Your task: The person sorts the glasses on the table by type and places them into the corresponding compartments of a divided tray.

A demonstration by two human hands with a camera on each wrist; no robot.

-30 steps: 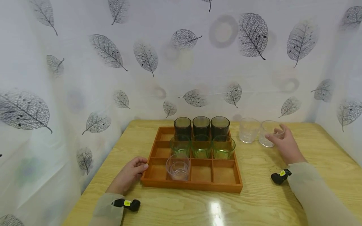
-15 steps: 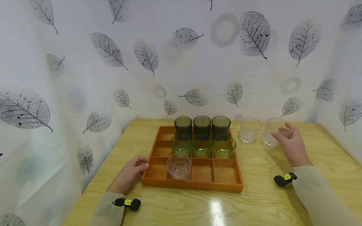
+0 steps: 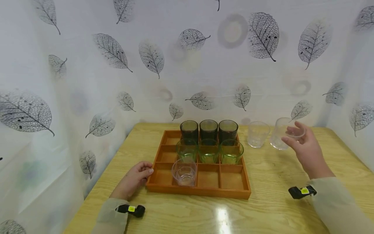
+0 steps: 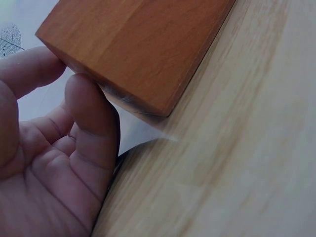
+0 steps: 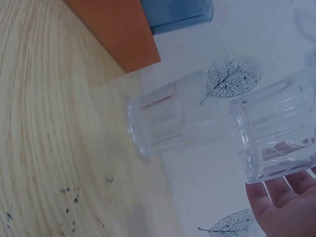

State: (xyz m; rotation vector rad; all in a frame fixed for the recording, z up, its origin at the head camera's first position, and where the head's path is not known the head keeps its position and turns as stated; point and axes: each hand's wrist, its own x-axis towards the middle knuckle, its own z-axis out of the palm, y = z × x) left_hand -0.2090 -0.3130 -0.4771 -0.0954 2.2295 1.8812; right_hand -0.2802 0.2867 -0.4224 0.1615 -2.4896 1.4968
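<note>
My right hand (image 3: 308, 148) holds a clear glass (image 3: 279, 136) by its rim end, at the table's back right. That glass tilts, its mouth leaning right towards my palm. In the right wrist view the fingers lie along the wall of the held glass (image 5: 276, 126). A second clear glass (image 3: 257, 135) stands upright just left of it. At the left, my left hand (image 3: 134, 178) touches the side of a divided wooden tray (image 3: 198, 192) with thumb and index finger. The left wrist view shows both fingertips against the tray's corner edge (image 4: 133, 59).
Three dark glasses (image 3: 208, 131) fill part of the tray's back row, with three green glasses (image 3: 208, 154) before them. One clear glass (image 3: 185, 177) stands in the front row. A leaf-patterned curtain (image 3: 163, 87) hangs behind the wooden table (image 3: 181, 214).
The right hand has moved right, and the glass in it has gone from nearly upright to tilted right. The left hand and the tray have stayed in place.
</note>
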